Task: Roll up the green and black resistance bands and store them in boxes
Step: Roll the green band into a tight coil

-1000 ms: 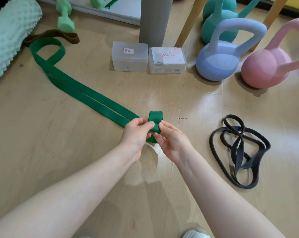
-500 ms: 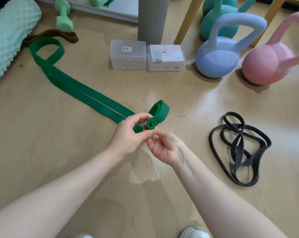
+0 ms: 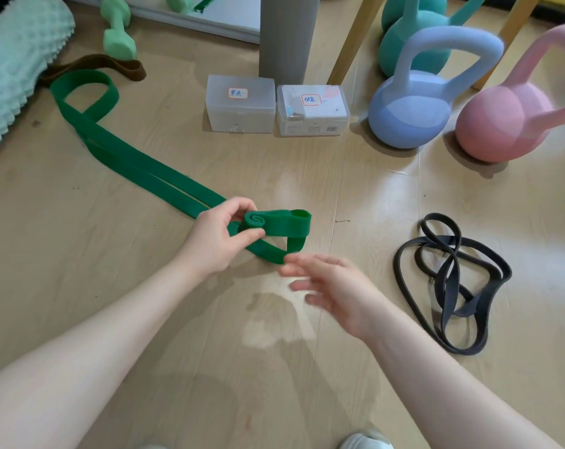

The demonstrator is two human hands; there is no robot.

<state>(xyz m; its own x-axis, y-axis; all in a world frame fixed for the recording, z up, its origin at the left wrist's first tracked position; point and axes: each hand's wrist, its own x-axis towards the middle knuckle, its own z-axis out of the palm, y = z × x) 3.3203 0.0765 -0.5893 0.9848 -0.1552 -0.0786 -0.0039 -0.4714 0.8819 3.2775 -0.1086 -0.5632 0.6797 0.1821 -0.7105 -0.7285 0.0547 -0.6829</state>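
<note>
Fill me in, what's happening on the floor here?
A person is rolling up the green band. The left hand pinches a small coil at its near end; most of it lies unrolled on the floor. The right hand hovers open, holding nothing. The black band lies untouched to the right. Both boxes sit closed further back.

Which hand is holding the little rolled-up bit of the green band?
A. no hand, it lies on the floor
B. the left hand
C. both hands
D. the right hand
B: the left hand pinches the small coil at the end of the green band, while the right hand hovers open just below it, touching nothing.
</note>
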